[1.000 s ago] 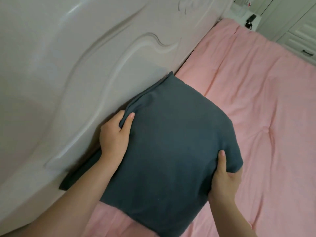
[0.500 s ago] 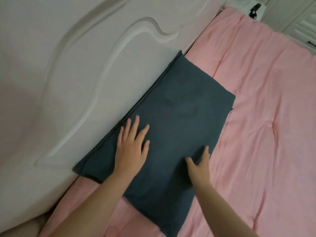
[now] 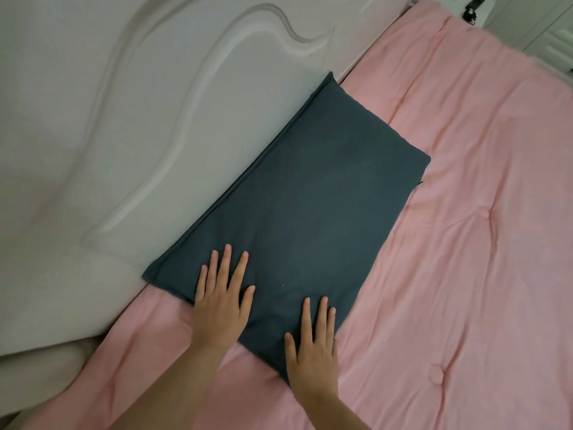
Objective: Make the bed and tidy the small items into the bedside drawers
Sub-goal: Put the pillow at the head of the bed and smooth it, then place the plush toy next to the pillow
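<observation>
A dark blue-grey pillow [image 3: 304,206] lies flat on the pink quilt [image 3: 465,243], its long edge along the white carved headboard [image 3: 124,135]. My left hand [image 3: 221,301] rests flat on the pillow's near left part, fingers straight and spread. My right hand [image 3: 313,346] lies flat on the pillow's near corner, fingers straight. Neither hand holds anything.
A white bedside cabinet at the top right carries a small dark object [image 3: 472,7]. White panelled cupboard doors [image 3: 555,41] stand beyond the bed's far side. The pink quilt spreads wide to the right of the pillow.
The pillow, held up by both hands a second ago, now lies flat against the headboard. Both hands let go and moved to its near end, laid flat on it.
</observation>
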### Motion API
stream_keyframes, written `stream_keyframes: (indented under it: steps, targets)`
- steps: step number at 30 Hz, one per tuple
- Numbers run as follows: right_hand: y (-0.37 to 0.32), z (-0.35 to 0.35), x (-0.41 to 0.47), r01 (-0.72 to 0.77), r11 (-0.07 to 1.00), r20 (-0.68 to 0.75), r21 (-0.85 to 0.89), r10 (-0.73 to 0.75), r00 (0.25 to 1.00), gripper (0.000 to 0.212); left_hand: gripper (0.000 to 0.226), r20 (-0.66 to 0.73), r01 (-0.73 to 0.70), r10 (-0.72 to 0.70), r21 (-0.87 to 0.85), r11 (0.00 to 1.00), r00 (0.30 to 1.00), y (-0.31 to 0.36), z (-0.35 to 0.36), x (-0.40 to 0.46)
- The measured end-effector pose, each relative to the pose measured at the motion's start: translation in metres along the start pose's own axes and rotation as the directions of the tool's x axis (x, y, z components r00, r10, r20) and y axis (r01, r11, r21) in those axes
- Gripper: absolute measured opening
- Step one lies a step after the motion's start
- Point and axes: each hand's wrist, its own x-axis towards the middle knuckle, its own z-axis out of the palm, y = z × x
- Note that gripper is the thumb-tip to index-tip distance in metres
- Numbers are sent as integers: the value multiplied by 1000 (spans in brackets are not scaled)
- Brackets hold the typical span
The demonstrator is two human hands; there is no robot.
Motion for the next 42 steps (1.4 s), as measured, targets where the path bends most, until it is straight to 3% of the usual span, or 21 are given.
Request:
stream_keyframes:
  steps: [5, 8, 9, 11, 13, 18, 22, 26, 31, 35, 42]
  targets:
    - [9, -25, -31, 73, 993, 272, 95, -97, 957, 73, 79, 233, 7, 5, -48, 999, 972, 1, -2, -55]
    - [17, -47, -49, 78, 977, 428, 199, -159, 890, 62, 91, 465, -49, 101, -123, 991, 879, -2, -22, -99]
    - [19, -54, -57, 89, 974, 460, 208, -178, 870, 58, 88, 501, -56, 124, -149, 987, 857, -5, -31, -115]
    - [22, -78, -84, 125, 972, 489, 197, -208, 847, 57, 54, 524, -27, 103, -150, 988, 846, -4, -57, -155]
    - [26, -96, -108, 127, 963, 481, 237, -230, 846, 56, 35, 489, 4, 70, -149, 989, 870, -8, -76, -186]
    - [33, -149, -157, 116, 927, 487, 356, -290, 824, 51, 26, 377, 77, -16, -147, 986, 926, 2, -146, -240]
    - [32, -182, -198, 263, 900, 360, 346, -386, 849, 49, 22, 191, 133, -79, -293, 947, 978, 20, -192, -287]
    - [24, -198, -232, 367, 870, 253, 330, -456, 853, 42, 17, 190, 177, -113, -368, 913, 975, 28, -212, -343]
    - [14, -199, -278, 448, 845, 252, 291, -519, 817, 35, 17, 264, 348, -250, -449, 823, 932, 7, -215, -422]
    - [-2, -190, -307, 503, 827, 283, 250, -560, 779, 37, 23, 321, 521, -415, -426, 740, 851, -25, -208, -478]
    - [-48, -150, -337, 450, 856, 416, 256, -518, 747, 35, 37, 354, 688, -605, -517, 509, 713, -79, -190, -543]
